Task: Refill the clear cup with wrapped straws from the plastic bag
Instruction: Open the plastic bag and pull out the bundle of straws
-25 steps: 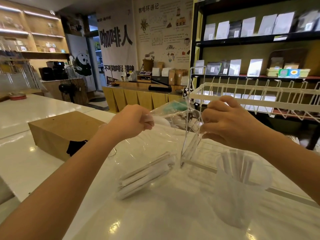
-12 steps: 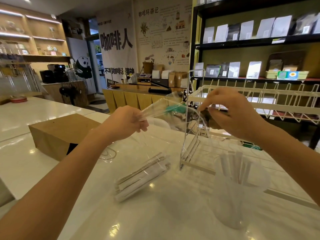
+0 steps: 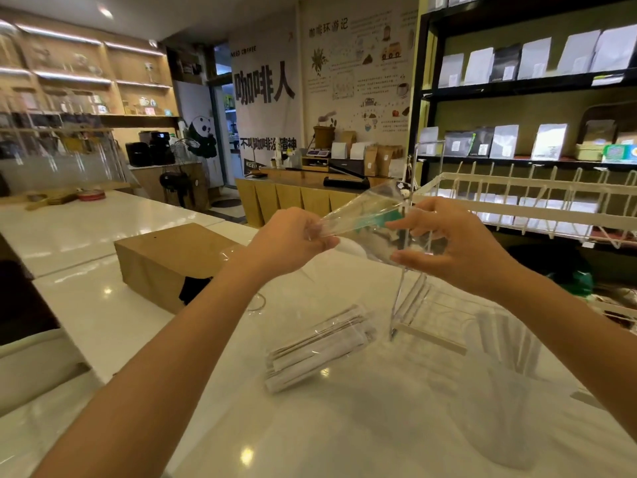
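Nearest, at four o'clock, the clear cup (image 3: 506, 391) stands on the white counter (image 3: 344, 426), a few wrapped straws (image 3: 317, 350) bundled at six o'clock inside the plastic bag (image 3: 362, 219). Above, left hand (image 3: 293, 241) pinches the bag's mouth; right hand (image 3: 455, 243) grips its opposite edge. Brown box (image 3: 172, 260) at nine o'clock.

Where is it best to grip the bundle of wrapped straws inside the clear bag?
Probably at the upper right end of the bundle of white wrapped straws, reaching down through the clear plastic bag: that end points toward the opening both hands hold; the other end rests against the bag's bottom.
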